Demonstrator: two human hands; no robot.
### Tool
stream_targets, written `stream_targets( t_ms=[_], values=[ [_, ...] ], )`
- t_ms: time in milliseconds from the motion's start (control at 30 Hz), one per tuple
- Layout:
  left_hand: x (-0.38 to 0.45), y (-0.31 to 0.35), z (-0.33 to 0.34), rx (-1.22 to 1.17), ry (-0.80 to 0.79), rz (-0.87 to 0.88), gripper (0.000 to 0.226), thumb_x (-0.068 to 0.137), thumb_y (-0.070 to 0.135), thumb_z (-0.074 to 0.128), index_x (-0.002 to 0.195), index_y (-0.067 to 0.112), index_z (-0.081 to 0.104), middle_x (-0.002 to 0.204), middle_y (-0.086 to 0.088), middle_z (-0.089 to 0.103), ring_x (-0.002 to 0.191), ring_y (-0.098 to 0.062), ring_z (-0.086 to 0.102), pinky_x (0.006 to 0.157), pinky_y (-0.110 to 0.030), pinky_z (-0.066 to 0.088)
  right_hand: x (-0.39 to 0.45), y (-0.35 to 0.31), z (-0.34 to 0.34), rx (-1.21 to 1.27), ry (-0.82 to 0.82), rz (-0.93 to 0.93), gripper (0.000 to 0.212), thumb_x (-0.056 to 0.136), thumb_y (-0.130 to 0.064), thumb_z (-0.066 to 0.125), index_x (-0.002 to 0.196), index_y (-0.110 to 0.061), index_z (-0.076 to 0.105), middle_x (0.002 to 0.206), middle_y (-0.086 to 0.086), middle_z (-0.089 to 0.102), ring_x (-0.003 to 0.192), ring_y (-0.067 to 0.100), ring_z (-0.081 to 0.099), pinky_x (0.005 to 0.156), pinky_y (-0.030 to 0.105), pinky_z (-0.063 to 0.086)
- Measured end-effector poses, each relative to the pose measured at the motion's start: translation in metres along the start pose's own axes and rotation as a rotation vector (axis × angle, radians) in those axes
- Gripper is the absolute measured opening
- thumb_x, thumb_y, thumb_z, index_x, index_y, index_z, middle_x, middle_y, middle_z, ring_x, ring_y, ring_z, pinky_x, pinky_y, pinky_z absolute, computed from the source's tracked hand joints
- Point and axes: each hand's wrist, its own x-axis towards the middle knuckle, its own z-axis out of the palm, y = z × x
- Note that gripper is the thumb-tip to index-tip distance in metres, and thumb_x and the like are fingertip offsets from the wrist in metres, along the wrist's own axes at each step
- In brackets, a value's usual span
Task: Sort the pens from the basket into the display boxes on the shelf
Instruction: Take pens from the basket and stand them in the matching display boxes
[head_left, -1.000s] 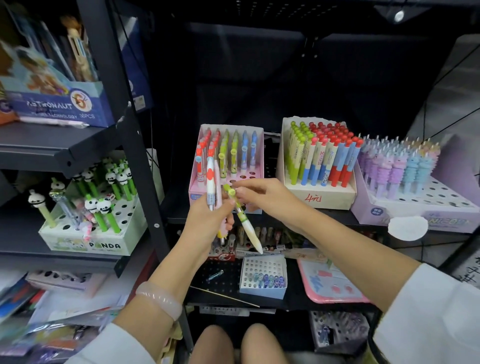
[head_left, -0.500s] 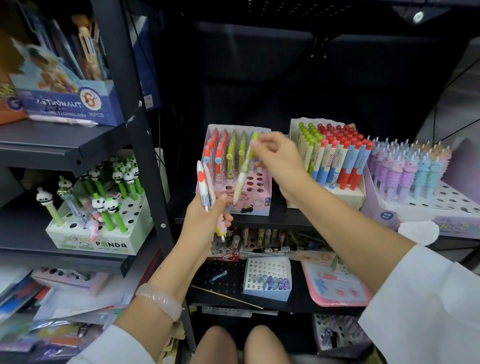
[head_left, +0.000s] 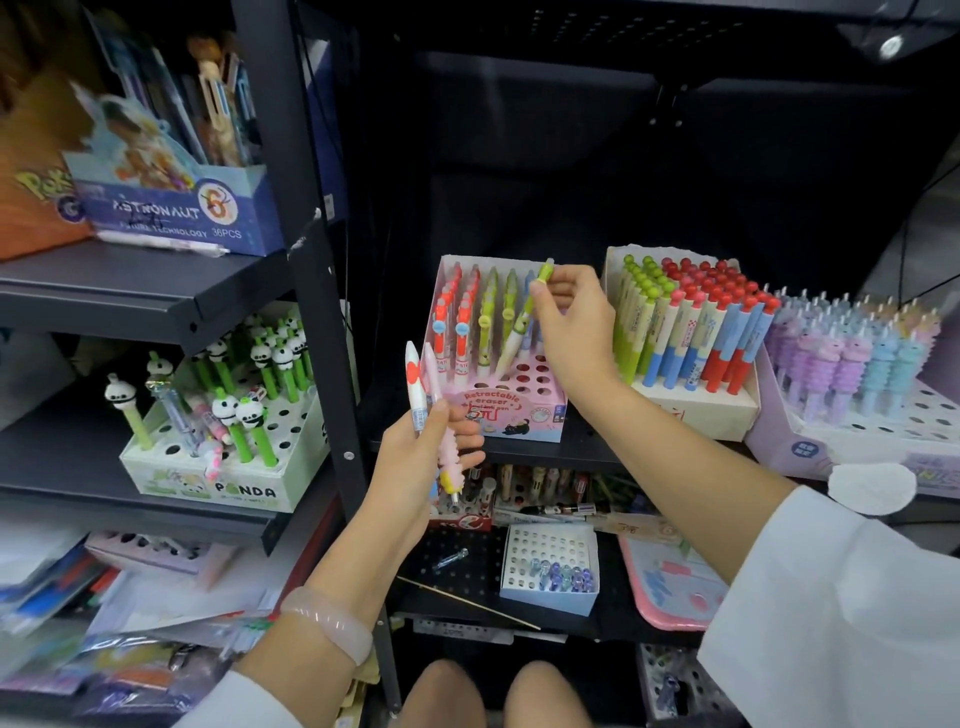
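My right hand (head_left: 574, 327) pinches the top of a green-and-white pen (head_left: 522, 322). The pen leans with its tip in a hole of the pink display box (head_left: 511, 415), beside rows of red, green and blue pens. My left hand (head_left: 421, 457) grips two pens upright in front of the box: a white pen with red marks (head_left: 414, 387) and a pink ribbed pen (head_left: 441, 426). No basket shows in the head view.
A cream box of green, blue and red pens (head_left: 696, 405) stands right of the pink box, then a lilac box of pastel pens (head_left: 852, 447). A Panda pen box (head_left: 228, 483) sits on the left shelf behind a black upright post (head_left: 317, 312). Small boxes and a pink tray fill the lower shelf.
My right hand carried the green pen from my left hand up to the pink box and set its tip into a hole. My left hand stayed in place with its two pens.
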Motion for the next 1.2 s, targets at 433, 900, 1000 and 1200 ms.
stream_targets(
  t_ms=[433, 900, 1000, 1200],
  values=[
    [-0.01, 0.009, 0.005, 0.232, 0.021, 0.078, 0.025, 0.097, 0.029, 0.044, 0.092, 0.016, 0.065, 0.049, 0.003, 0.052, 0.034, -0.005, 0.043, 0.038, -0.013, 0.039, -0.003, 0.016, 0.007, -0.254, -0.263, 0.037, 0.022, 0.091, -0.022, 0.059, 0.106, -0.006, 0.055, 0.081, -0.011, 0.049, 0.071, 0.0, 0.048, 0.059, 0.004, 0.04],
    [-0.01, 0.007, 0.066, -0.121, -0.011, 0.035, 0.016, 0.096, 0.016, 0.046, 0.091, 0.012, 0.06, 0.08, -0.001, 0.068, 0.073, -0.011, 0.068, 0.062, -0.022, 0.056, -0.077, 0.009, -0.084, 0.082, -0.623, 0.221, 0.022, 0.088, -0.018, 0.061, 0.093, -0.038, 0.054, 0.082, 0.001, 0.065, 0.07, 0.012, 0.066, 0.066, 0.024, 0.057],
    [-0.012, -0.007, 0.093, -0.025, 0.057, 0.018, 0.016, 0.097, 0.017, 0.046, 0.085, 0.014, 0.056, 0.068, -0.001, 0.061, 0.052, -0.006, 0.06, 0.051, -0.018, 0.052, -0.068, 0.013, -0.121, 0.069, -0.455, 0.239, 0.018, 0.089, -0.017, 0.06, 0.089, -0.035, 0.058, 0.075, -0.004, 0.064, 0.059, 0.004, 0.06, 0.059, 0.019, 0.054],
    [-0.018, -0.037, 0.128, 0.355, 0.017, 0.097, 0.013, 0.099, 0.024, 0.04, 0.092, 0.027, 0.051, 0.069, 0.002, 0.048, 0.039, 0.001, 0.041, 0.04, -0.015, 0.036, -0.05, 0.025, -0.196, 0.038, -0.202, 0.236, 0.019, 0.091, -0.025, 0.057, 0.072, -0.023, 0.061, 0.048, -0.015, 0.053, 0.044, -0.002, 0.043, 0.046, 0.01, 0.036]
  ],
)
